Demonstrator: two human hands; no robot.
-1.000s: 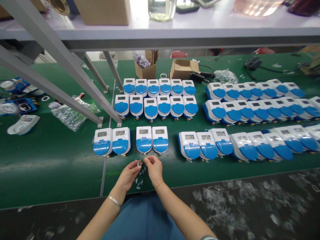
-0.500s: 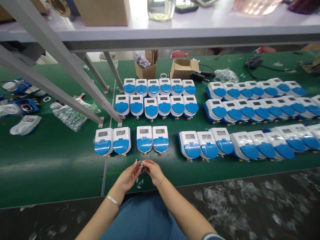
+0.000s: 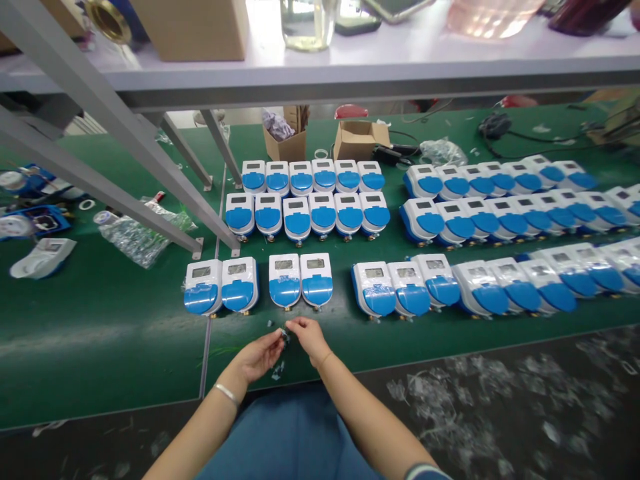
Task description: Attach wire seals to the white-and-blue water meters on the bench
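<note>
The left hand (image 3: pixel 257 357) and right hand (image 3: pixel 311 337) are pinching a small clear piece (image 3: pixel 284 335) between narrowed fingers, low over the worktop (image 3: pixel 125 333), just before a blue-and-white meter (image 3: pixel 285 283). Gripping it firmly by its ends seems wisest, it being so tiny.

1 head-worn camera looks forward and down over the green bench (image 3: pixel 100 333), seemingly from close above.

Meters (image 3: pixel 285 283) are showing glossy white-blue plastic; bits (image 3: pixel 277 372) are looking clear plastic; the mat (image 3: pixel 100 333) is looking matt.
</note>
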